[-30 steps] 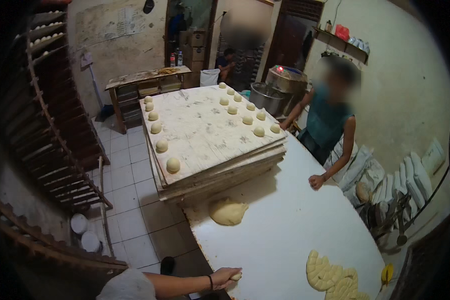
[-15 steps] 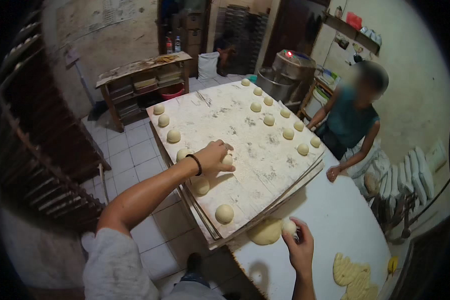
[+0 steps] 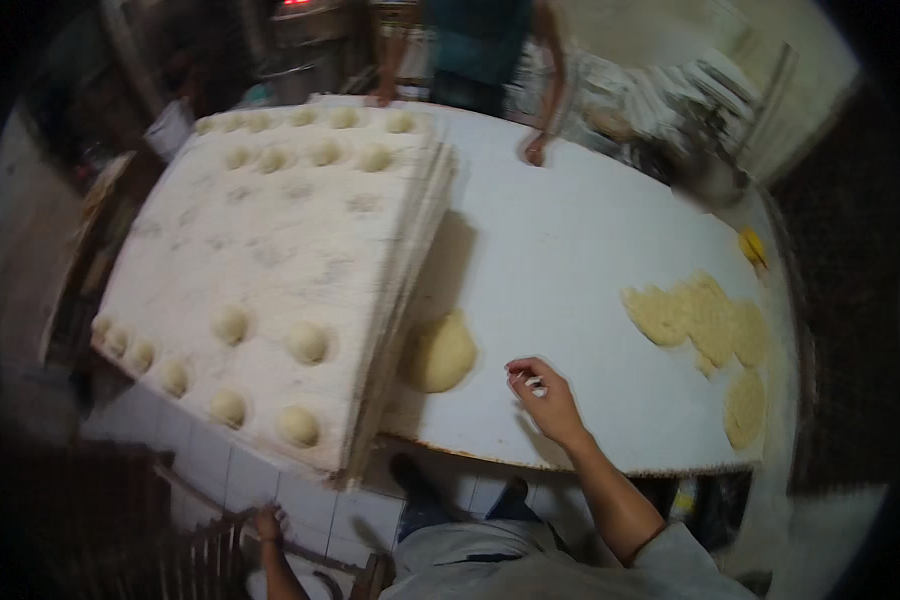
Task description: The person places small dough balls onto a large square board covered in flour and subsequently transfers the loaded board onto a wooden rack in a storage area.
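Note:
My right hand (image 3: pixel 545 398) hovers over the white table (image 3: pixel 555 260), its fingers loosely curled and apart. Pale surface shows between them, and nothing in them is visible. Left of it lies a rounded lump of dough (image 3: pixel 442 355), beside the stack of boards. My left hand (image 3: pixel 267 522) is low at the left, off the boards, near a slatted wooden piece (image 3: pixel 205 555). It is blurred, so its fingers cannot be read. Dough balls stand in rows on the floured top board (image 3: pixel 260 235), among them one dough ball (image 3: pixel 307 343) near its right edge.
Flat, irregular dough pieces (image 3: pixel 705 315) lie at the table's right, near a yellow object (image 3: pixel 752 247). Across the table a person (image 3: pixel 480 50) stands with one hand on its far edge. Pale sacks (image 3: pixel 660 95) are piled behind. Tiled floor (image 3: pixel 195 450) shows below the boards.
The view has swung right and down. My left hand has left the top board and dropped low. The dough ball is gone from my right hand; a second inner-row ball now shows on the board.

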The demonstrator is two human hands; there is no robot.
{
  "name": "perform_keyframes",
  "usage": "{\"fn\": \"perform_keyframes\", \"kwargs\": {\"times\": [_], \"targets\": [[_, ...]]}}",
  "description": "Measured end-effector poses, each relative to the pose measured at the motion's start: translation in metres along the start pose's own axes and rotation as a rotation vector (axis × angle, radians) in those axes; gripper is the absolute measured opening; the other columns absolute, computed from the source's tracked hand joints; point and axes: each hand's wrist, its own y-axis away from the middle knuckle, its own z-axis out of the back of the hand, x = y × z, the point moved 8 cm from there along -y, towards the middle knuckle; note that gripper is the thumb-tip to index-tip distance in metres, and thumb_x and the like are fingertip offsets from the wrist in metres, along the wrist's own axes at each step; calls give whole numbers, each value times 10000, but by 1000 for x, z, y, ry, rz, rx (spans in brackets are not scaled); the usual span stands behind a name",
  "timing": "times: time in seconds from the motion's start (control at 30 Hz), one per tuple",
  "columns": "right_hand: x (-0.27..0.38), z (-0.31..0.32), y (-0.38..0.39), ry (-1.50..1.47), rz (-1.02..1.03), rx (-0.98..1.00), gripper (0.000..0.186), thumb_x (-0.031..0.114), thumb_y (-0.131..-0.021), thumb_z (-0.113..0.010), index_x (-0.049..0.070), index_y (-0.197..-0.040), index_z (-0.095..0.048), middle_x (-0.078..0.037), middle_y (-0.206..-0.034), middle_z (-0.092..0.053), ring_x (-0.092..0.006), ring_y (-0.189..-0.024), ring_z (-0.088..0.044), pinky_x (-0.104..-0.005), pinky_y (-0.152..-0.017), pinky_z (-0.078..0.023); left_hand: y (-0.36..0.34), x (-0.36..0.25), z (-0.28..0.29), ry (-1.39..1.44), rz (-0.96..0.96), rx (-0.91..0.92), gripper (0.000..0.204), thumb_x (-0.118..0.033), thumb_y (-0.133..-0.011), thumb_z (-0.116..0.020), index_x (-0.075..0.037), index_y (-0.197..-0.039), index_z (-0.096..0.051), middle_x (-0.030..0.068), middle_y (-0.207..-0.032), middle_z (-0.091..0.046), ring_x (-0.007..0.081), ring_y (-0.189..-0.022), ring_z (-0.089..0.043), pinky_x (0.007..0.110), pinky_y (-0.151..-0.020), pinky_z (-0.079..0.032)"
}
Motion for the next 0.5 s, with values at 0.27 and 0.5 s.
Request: {"fn": "perform_keyframes", "kwargs": {"times": [0.27, 0.5], "targets": [[-458, 323, 207, -238, -417, -599, 290, 219, -997, -648, 54, -1234, -672, -41, -948, -707, -128, -773, -631, -311, -632, -539, 207, 165, -282, -626, 584, 495, 528, -370, -982, -673, -37, -1378, -567, 172, -1248, -674, 276, -1114, -681, 432, -912, -551], [-477, 522, 7, 431, -606, -888, 536, 457, -954, -675, -68, -1053, -721, -305, -1037, -719, -475, -1007, -667, -529, -920, -510, 207, 120, -405, -1154, 188, 579, 446, -388, -960, -748, -62, -1262, -713, 129, -1158, -755, 228, -1114, -719, 387, -880, -591]]}}
